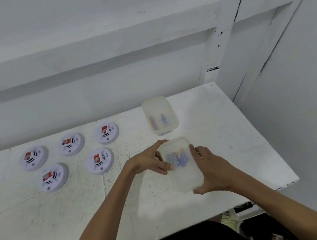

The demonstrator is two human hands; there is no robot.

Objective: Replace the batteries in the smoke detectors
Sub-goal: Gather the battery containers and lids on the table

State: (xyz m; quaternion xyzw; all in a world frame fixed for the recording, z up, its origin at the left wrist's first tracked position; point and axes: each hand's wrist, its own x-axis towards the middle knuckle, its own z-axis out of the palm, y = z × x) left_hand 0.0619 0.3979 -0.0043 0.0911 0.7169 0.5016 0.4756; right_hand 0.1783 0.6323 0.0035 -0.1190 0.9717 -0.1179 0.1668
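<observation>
Gripping the near plastic box from both sides with left hand and right hand, fingers curled round its rim, seemingly to open it for batteries.
</observation>
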